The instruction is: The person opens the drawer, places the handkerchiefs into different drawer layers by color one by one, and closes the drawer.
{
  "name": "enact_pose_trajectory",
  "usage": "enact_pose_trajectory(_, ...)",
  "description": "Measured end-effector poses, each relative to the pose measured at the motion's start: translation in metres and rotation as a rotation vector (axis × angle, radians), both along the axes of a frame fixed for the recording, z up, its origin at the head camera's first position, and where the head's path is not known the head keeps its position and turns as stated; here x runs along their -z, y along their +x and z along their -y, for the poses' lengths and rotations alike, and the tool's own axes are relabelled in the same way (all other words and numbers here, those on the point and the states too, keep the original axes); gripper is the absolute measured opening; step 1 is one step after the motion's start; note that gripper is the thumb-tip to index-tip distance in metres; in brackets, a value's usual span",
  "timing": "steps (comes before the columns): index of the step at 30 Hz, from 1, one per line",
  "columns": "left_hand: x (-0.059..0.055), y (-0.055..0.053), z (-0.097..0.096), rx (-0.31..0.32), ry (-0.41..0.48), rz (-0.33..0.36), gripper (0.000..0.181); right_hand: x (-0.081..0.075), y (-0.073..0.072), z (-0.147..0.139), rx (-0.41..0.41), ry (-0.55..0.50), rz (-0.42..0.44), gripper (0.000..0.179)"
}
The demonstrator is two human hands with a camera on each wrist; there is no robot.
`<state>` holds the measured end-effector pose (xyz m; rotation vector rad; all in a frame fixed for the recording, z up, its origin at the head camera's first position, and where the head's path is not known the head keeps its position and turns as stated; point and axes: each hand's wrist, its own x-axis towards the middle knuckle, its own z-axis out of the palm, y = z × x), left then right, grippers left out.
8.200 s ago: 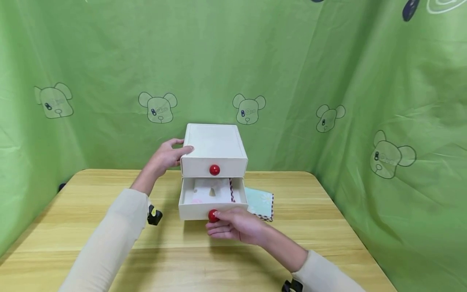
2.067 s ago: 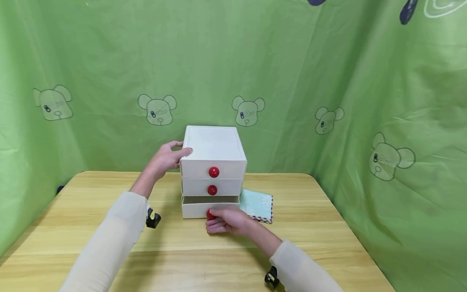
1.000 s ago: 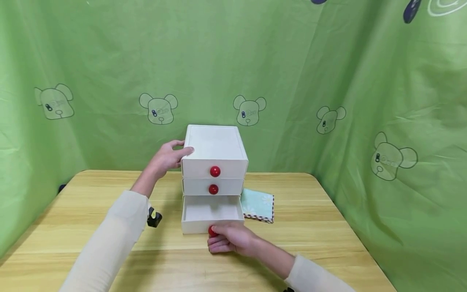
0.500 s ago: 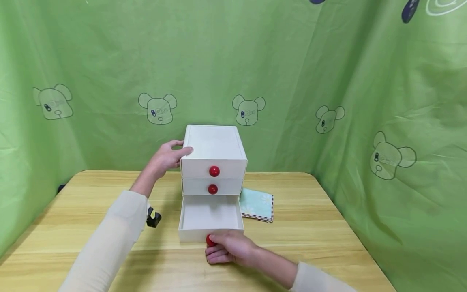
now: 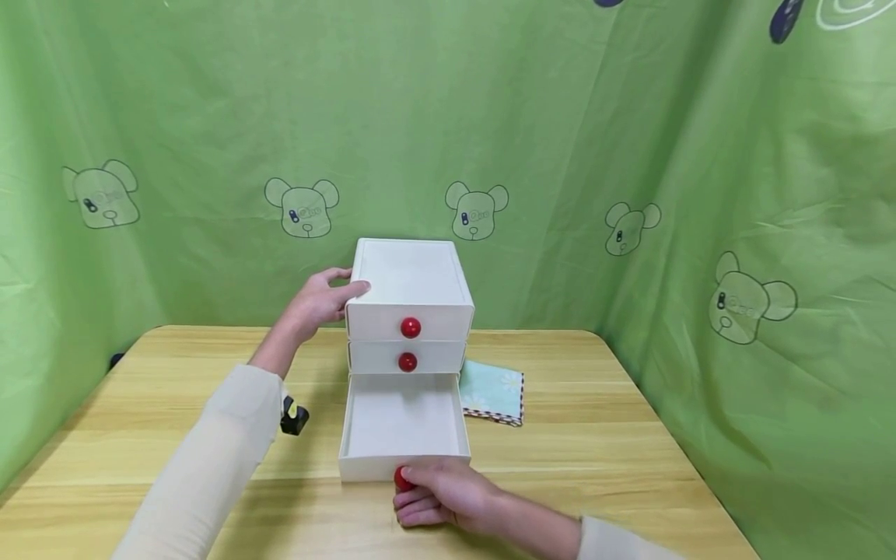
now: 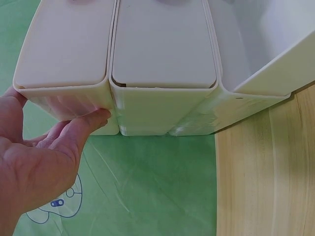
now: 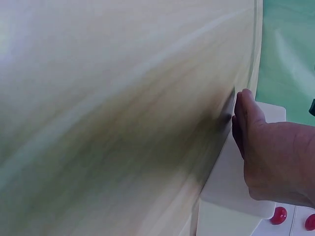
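Note:
A white three-drawer cabinet [image 5: 413, 268] with round red knobs stands on the table. My left hand [image 5: 318, 302] holds its upper left edge, thumb on top; the left wrist view shows the left hand [image 6: 42, 162] against the cabinet's side [image 6: 157, 110]. Low at the front, my right hand [image 5: 451, 494] pinches the red knob [image 5: 402, 478] of the bottom drawer [image 5: 367, 468], which is far out, its white floor bare. The upper two drawers are closed. In the right wrist view my right hand [image 7: 275, 157] hides that knob; the knob above [image 7: 278, 215] shows.
A folded light-blue cloth [image 5: 493, 389] with flowers and a checked border lies right of the cabinet, partly behind it. The wooden table [image 5: 595, 459] extends around it. A green curtain [image 5: 392, 117] with bear-head drawings hangs close behind.
Earlier the middle drawer stood out with a patterned white cloth inside; it is now closed. My right hand has moved to the bottom knob and drawn that drawer far out. Left hand unchanged.

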<state>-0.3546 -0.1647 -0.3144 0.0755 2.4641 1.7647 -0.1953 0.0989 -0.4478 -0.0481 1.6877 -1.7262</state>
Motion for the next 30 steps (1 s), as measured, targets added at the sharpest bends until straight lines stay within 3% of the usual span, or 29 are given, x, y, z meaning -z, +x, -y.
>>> enact_pose_trajectory(14, 0.0001, -0.0002, 0.0004, -0.002, 0.006, 0.007, 0.08, -0.0013, 0.0079, 0.0, -0.005, 0.008, 0.006, 0.036)
enact_pose_trajectory(30, -0.0007, 0.0005, -0.0004, -0.004, 0.012, 0.017, 0.08, -0.0059, 0.0041, -0.006, -0.117, 0.027, -0.019, 0.04)
